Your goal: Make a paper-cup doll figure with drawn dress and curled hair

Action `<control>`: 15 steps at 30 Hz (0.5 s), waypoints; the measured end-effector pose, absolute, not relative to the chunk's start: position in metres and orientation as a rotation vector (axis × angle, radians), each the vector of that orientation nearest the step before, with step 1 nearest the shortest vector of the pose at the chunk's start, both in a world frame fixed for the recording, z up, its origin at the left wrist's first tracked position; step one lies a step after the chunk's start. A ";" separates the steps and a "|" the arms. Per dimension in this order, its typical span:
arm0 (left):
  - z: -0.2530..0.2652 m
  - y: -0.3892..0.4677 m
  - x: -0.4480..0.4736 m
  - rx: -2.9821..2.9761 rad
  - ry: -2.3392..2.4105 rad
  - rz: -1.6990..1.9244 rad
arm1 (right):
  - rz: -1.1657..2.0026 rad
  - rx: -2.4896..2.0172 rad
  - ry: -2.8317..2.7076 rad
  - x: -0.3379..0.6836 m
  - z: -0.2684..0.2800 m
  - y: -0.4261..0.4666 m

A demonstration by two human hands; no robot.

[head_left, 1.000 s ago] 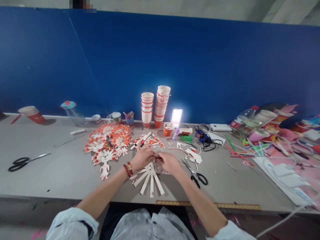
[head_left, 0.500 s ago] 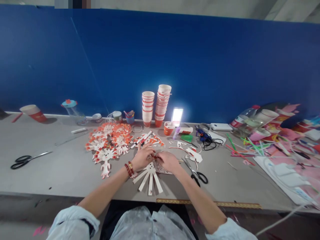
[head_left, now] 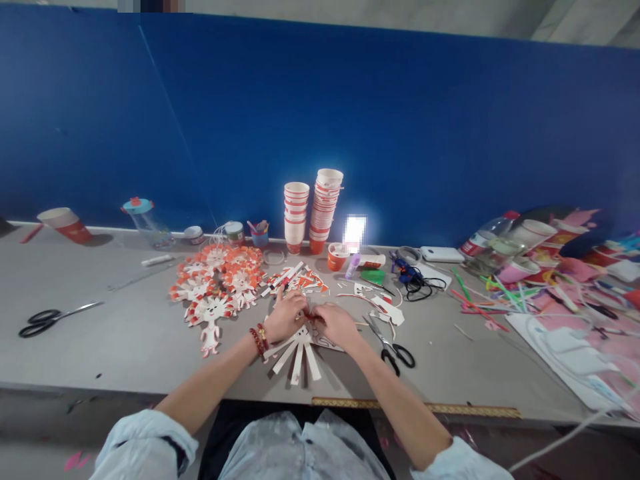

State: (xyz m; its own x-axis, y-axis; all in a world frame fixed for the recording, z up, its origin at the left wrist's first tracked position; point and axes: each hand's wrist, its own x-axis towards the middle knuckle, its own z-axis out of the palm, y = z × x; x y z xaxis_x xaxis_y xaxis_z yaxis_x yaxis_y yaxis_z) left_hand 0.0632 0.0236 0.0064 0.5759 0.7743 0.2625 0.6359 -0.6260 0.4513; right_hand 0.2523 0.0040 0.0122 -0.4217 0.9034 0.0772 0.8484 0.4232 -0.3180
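A white paper cut-out with long splayed strips (head_left: 299,365) is between my hands, its strips fanned toward me. My left hand (head_left: 286,317), with red beads at the wrist, grips its far edge in closed fingers. Opposite it, my right hand (head_left: 336,324) pinches the same far edge, where a bit of red shows between the fingertips. Beneath lies a sheet with drawn outlines (head_left: 327,343), partly hidden by the cut-out and my right hand. A thin stick (head_left: 361,324) pokes out beside my right hand; whether that hand touches it, I cannot tell.
Black-handled scissors (head_left: 393,348) lie right of my hands, and another pair (head_left: 50,320) far left. Finished orange-and-white paper figures (head_left: 215,287) are piled on the left. Paper cup stacks (head_left: 296,220) stand behind. A glue gun (head_left: 409,272) and a cluttered craft heap (head_left: 560,287) occupy the right.
The cut-out has turned slightly, its strips swinging a little to the left and up. Both hands stay close together at its far edge, with small finger shifts.
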 end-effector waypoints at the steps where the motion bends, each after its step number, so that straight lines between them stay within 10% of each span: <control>1: 0.006 0.023 0.064 2.499 1.160 0.632 | 0.342 -1.533 -2.439 0.252 0.011 0.004; 15: 0.000 0.026 0.068 2.502 1.188 0.568 | 0.350 -1.482 -2.475 0.252 0.013 0.003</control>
State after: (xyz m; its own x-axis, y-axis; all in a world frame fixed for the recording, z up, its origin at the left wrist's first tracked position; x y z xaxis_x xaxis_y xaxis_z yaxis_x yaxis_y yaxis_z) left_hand 0.0684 0.0265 -0.0002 0.5767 0.7877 0.2167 0.6635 -0.6063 0.4384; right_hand 0.2518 0.0031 0.0126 -0.4595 0.8848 0.0778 0.8285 0.4585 -0.3214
